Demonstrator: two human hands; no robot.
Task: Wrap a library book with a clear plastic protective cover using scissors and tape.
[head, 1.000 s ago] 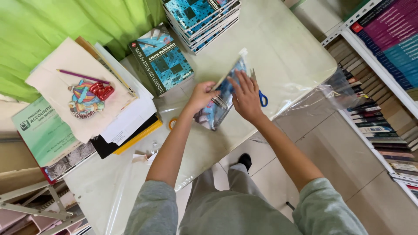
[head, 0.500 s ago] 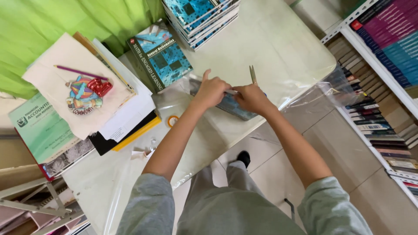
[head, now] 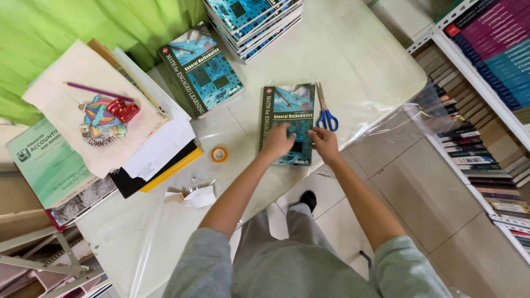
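Note:
A blue and green textbook (head: 287, 110) lies flat, cover up, on a clear plastic sheet (head: 353, 72) spread over the white table (head: 165, 232). My left hand (head: 277, 140) rests palm down on the lower part of the cover. My right hand (head: 324, 142) presses on the book's lower right corner, fingers bent. Blue-handled scissors (head: 326, 113) lie just right of the book, close to my right hand. A small roll of tape (head: 219, 154) sits left of my left hand.
Another copy of the textbook (head: 201, 69) lies to the left, and a stack of the same books (head: 251, 19) stands at the far edge. A pile of papers, folders and a pencil (head: 99, 127) fills the left side. Bookshelves (head: 486, 99) run along the right. Crumpled paper scraps (head: 196, 194) lie near the front edge.
The book was held tilted up between both hands; it has since been laid flat on the plastic sheet, and both hands now press down on its cover.

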